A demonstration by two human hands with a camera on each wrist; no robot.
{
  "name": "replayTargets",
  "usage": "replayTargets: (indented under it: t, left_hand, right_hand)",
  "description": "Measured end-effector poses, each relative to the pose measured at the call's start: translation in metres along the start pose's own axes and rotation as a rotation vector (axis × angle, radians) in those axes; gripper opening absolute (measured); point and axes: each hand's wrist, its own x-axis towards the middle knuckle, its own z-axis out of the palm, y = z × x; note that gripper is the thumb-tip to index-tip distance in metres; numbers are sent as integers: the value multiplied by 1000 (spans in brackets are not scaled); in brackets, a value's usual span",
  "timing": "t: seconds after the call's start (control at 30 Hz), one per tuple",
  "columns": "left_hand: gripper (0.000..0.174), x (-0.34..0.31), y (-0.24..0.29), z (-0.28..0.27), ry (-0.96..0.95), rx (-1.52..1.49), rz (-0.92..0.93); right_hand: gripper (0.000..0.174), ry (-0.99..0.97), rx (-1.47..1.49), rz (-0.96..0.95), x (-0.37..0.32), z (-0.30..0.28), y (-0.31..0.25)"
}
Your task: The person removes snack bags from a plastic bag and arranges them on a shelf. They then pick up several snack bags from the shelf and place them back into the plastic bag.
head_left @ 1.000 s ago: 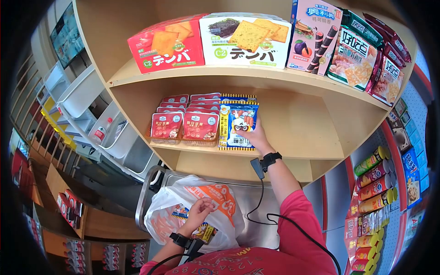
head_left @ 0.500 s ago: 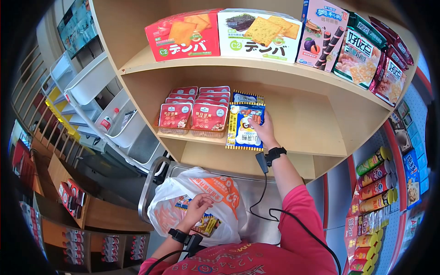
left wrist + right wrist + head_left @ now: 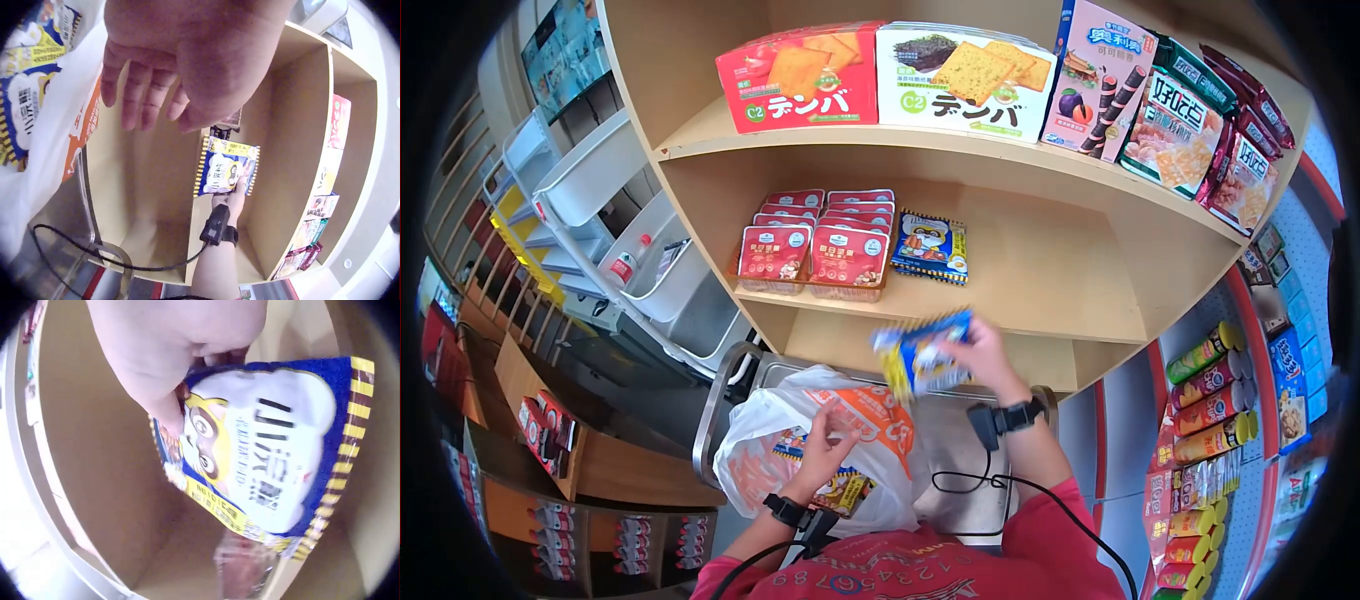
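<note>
My right hand (image 3: 985, 352) pinches a blue and yellow snack packet (image 3: 922, 362) by one edge, in front of the lower shelf and above the cart. The right wrist view shows the packet (image 3: 269, 450) close up, with a cartoon animal on its front and the thumb pressed on it. At the mouth of a white and orange plastic bag (image 3: 745, 435), my left hand (image 3: 823, 455) hovers with loosely bent fingers and nothing between them. Similar packets (image 3: 842, 492) lie inside that bag. Another blue packet (image 3: 930, 248) lies on the shelf.
Red-lidded packs (image 3: 850, 255) stand in rows on the middle shelf (image 3: 1040, 290). Cracker boxes (image 3: 960, 80) and biscuit bags fill the shelf above. A metal cart (image 3: 960, 460) carries the plastic bag. Cables run from both wrists. A white rack (image 3: 580, 180) stands at left.
The right hand has lifted the front packet off the shelf and drawn it down toward the cart, uncovering the packet behind. The left hand stays by the bag.
</note>
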Motion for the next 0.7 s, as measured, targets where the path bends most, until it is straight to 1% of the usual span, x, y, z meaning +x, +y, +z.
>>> replayTargets:
  t: [0.03,0.07,0.13,0.17,0.2,0.23,0.27,0.3,0.33,0.4,0.43,0.47,0.5,0.53,0.57,0.6,0.67,0.7]
  left_hand:
    - [57,2,13,6,75,54,51]
    - [59,5,14,7,-19,111,102]
    - [62,12,16,9,-208,224,211]
    - [45,16,21,15,-338,227,227]
    - [39,18,21,18,-357,265,160]
    - [33,21,20,21,-375,303,93]
    - [28,24,20,24,-393,343,26]
    - [20,27,24,27,-323,367,29]
    - [19,32,25,30,-231,290,37]
    - [17,40,23,34,-48,135,53]
    - [14,41,26,34,18,64,-87]
    - [15,43,29,38,59,-82,-70]
    - [16,46,39,46,101,-228,-54]
    - [17,49,45,53,144,-376,-39]
    - [22,52,43,58,128,-525,-21]
    - [24,54,41,63,121,-578,-38]
    - [27,58,38,73,106,-683,-68]
    - [29,59,33,77,84,-686,-103]
  right_hand:
    - [19,-168,-151,67,-15,4,3]
    - [22,-334,-301,133,-27,8,5]
    - [25,-572,-652,50,-41,26,-8]
    - [28,-581,-679,-27,-47,31,0]
    - [30,-590,-704,-104,-51,35,5]
    - [30,-599,-778,-70,-53,36,4]
    - [32,-465,-753,-106,-54,35,4]
    - [35,-331,-726,-140,-57,36,4]
    - [38,-198,-697,-174,-59,35,4]
    - [50,240,-734,-295,-62,35,7]
    - [57,459,-745,-354,-64,34,9]
    - [63,678,-750,-410,-65,34,10]
    - [64,745,-650,-329,-68,36,13]
    - [60,665,-292,-203,-68,36,20]
    - [57,572,62,-73,-68,36,31]
    - [53,465,412,57,-68,38,32]
    - [48,313,642,110,-66,38,28]
    - [46,234,755,136,-64,39,24]
